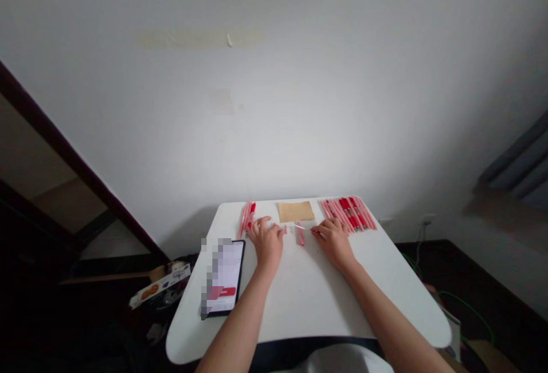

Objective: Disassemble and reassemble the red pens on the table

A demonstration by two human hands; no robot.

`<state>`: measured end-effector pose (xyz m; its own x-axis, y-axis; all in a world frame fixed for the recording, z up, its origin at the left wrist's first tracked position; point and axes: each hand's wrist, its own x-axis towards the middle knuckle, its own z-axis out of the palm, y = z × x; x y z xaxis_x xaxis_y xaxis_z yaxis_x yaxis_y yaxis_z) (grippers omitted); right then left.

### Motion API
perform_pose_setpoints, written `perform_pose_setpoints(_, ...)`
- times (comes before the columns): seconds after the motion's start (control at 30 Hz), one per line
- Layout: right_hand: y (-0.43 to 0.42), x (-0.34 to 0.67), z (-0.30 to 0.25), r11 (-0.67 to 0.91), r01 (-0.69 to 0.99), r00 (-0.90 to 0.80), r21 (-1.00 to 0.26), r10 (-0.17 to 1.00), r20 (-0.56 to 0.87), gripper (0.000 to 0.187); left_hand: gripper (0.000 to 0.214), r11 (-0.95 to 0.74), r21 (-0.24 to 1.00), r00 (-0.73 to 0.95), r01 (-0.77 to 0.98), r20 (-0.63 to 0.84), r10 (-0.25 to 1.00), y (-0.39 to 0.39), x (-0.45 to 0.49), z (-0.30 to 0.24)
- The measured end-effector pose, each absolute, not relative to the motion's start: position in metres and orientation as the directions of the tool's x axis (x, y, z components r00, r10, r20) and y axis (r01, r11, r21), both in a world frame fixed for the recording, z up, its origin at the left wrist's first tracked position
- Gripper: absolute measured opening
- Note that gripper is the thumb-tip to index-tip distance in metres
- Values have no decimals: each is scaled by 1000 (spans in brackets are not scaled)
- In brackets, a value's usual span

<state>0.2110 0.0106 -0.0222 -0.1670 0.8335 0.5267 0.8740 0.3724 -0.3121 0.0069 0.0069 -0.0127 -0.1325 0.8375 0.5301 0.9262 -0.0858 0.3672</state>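
My right hand is closed in a pinch on a thin, pale rod-like pen part, which points left over the table. My left hand has its thumb and a fingertip at a small pink pen piece, seemingly gripping it; the other fingers are bent and spread. Between the hands lies a short pink pen barrel. Behind it rests a flat tan sheet. A few pink and red pens lie just past my left hand, and a row of several pink and red pens lies beyond my right.
The small white table stands against a pale wall. A phone with a lit screen lies at its left side, beside my left forearm. Boxes and clutter are on the floor at left; a green cable runs at right.
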Motion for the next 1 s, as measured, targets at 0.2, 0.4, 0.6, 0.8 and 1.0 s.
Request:
perform_pose_setpoints(0.2,12,212,-25,382,865,-155,-326,821,550,18,8,-98,413,-152,906,532,833,7,6,-9)
perform_pose_setpoints(0.4,11,212,-21,432,842,-187,-323,795,577,19,25,-241,445,-56,863,558,828,9,7,-10)
perform_pose_setpoints(0.6,10,211,-18,442,831,-191,-338,797,573,20,21,-296,446,0,845,553,833,7,9,-9)
perform_pose_setpoints(0.8,10,211,-20,460,820,-199,-341,788,583,19,8,-306,430,13,849,563,826,6,9,-9)
perform_pose_setpoints(1.0,11,210,-22,464,822,-206,-331,784,585,21,6,-295,434,0,851,563,827,5,11,-7)
